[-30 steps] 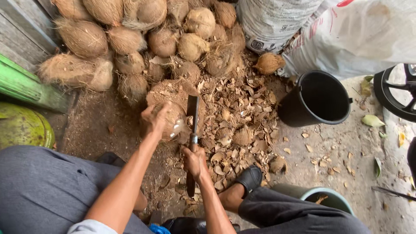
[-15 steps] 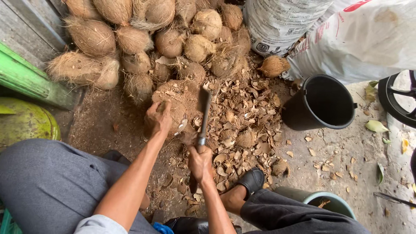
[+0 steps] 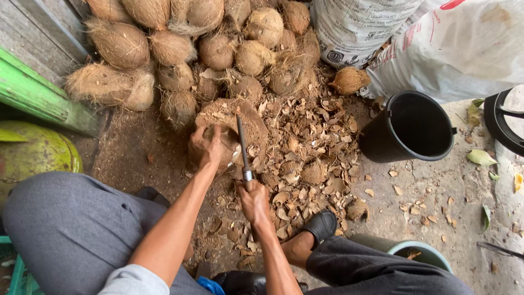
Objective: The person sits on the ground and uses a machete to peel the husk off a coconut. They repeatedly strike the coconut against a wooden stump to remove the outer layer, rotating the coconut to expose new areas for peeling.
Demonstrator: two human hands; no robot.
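My left hand (image 3: 204, 146) holds the coconut (image 3: 221, 143); my right hand (image 3: 254, 201) grips the knife (image 3: 242, 143) against it.

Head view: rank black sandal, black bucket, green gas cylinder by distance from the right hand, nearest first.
From the right hand, which grips the knife:
1. Black sandal, just to its lower right.
2. Black bucket, farther off to the upper right.
3. Green gas cylinder, farthest, at the left edge.

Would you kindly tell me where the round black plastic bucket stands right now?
In the head view, the round black plastic bucket stands right of centre on the ground, at the edge of the brown husk chips, just below the white sacks.
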